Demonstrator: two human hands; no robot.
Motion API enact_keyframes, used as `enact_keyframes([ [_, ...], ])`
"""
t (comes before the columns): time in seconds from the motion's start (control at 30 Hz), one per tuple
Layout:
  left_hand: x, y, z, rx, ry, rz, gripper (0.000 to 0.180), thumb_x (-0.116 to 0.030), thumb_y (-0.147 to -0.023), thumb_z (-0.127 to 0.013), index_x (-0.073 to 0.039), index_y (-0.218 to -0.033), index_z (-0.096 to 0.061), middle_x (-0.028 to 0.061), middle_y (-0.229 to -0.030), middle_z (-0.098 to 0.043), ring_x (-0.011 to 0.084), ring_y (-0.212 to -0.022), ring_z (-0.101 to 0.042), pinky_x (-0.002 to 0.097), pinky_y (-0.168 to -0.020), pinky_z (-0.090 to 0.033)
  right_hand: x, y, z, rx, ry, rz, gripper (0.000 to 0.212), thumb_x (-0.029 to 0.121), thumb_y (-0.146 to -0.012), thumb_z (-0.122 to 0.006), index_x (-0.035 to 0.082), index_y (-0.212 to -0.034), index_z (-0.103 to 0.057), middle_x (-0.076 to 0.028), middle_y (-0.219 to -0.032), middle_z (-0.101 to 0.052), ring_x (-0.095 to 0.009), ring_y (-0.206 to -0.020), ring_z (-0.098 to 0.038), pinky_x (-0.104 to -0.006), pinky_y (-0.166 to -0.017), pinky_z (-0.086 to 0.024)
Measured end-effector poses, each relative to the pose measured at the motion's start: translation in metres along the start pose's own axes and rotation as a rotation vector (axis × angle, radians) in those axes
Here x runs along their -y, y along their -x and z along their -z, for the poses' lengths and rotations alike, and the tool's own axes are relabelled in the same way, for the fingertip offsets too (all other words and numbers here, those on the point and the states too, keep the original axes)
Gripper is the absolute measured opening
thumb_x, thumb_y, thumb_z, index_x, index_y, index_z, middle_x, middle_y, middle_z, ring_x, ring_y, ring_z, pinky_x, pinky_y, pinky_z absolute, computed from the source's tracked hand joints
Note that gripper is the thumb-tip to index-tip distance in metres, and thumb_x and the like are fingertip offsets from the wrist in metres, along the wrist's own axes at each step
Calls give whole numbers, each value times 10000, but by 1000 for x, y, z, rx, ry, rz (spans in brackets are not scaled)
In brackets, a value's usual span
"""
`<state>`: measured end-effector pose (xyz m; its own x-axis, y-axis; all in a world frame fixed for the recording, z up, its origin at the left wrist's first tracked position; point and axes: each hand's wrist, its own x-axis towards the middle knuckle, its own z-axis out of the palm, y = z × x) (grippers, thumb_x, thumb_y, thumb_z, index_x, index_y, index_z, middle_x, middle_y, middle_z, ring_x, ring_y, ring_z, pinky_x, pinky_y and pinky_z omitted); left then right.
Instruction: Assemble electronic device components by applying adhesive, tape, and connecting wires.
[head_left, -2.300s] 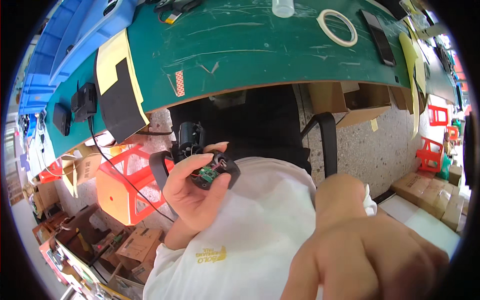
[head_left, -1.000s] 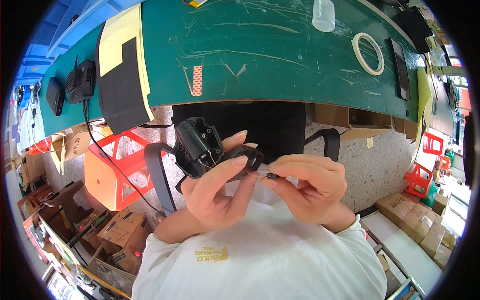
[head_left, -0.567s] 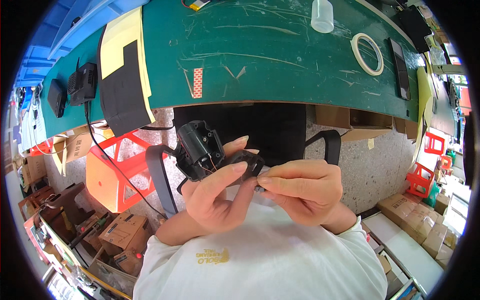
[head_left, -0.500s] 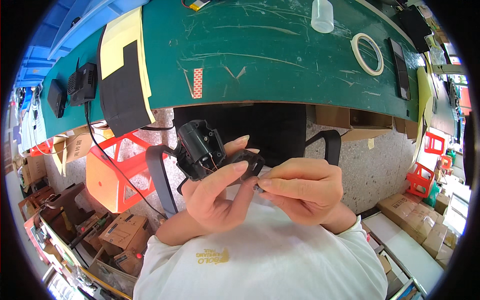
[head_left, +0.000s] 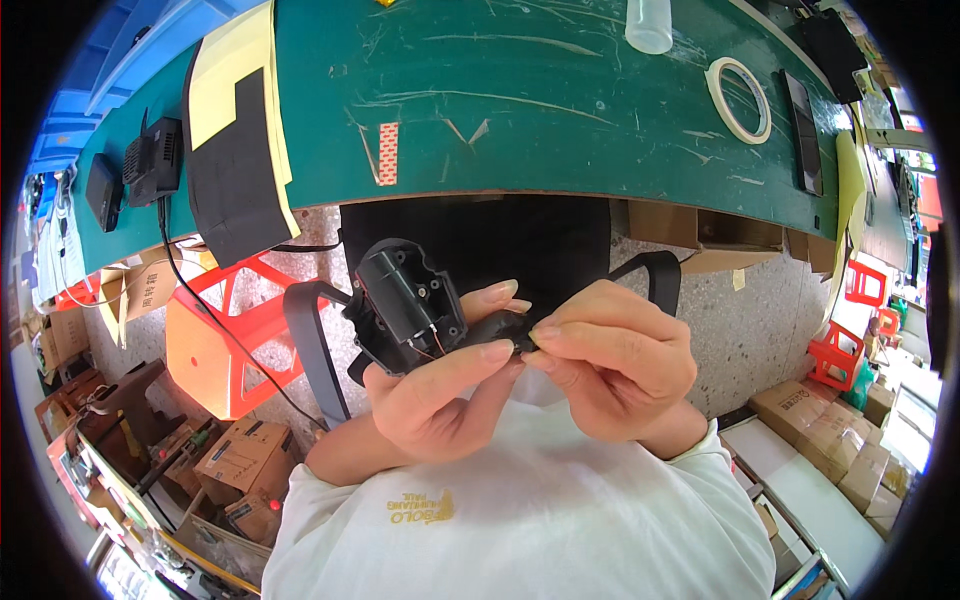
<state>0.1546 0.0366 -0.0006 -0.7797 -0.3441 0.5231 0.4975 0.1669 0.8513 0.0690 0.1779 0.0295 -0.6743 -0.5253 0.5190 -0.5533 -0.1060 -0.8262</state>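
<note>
casing (head_left: 441,297): matt black plastic | tabletop (head_left: 560,125): glossy, scratched | shirt (head_left: 560,500): cloth

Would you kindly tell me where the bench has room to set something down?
The widest free patch of bench lies between the strip and the tape roll, though its surface is scratched. A narrower one separates strip and sheets. Crowded: the left end, with black boxes and blue bin; the right, with the phone.

Our right hand (head_left: 622,368), well apart earlier, now pinches a tiny dark piece (head_left: 525,345) at the black case (head_left: 490,328), whose green board we no longer see.
</note>
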Motion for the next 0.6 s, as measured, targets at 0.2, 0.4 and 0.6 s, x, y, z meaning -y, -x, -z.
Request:
enact_keyframes([
  [0.2,2,0,2,19,-14,43,403,169,-707,-701,23,-1076,-635,345,-1110,-626,368,-1005,-686,400,-835,-580,0,3,-1,16,-14,-174,225,-121,-701,-739,-31,-902,-695,-146,-809,-677,-209,-655,-647,-262,-563,-514],
  [0.4,1,-3,7,86,-32,93,363,179,-761,-647,72,-1108,-627,306,-1116,-647,336,-1050,-678,329,-868,-541,1,7,-5,-53,-263,-484,141,-107,-789,-707,-45,-915,-697,-146,-891,-690,-149,-760,-666,-241,-638,-541],
  [0.6,4,-3,9,58,-44,107,297,162,-794,-641,55,-1070,-657,258,-994,-695,329,-1049,-678,335,-863,-545,-4,14,-17,-171,-507,-657,118,-98,-822,-686,-42,-924,-662,-105,-914,-664,-128,-796,-645,-243,-688,-549],
])
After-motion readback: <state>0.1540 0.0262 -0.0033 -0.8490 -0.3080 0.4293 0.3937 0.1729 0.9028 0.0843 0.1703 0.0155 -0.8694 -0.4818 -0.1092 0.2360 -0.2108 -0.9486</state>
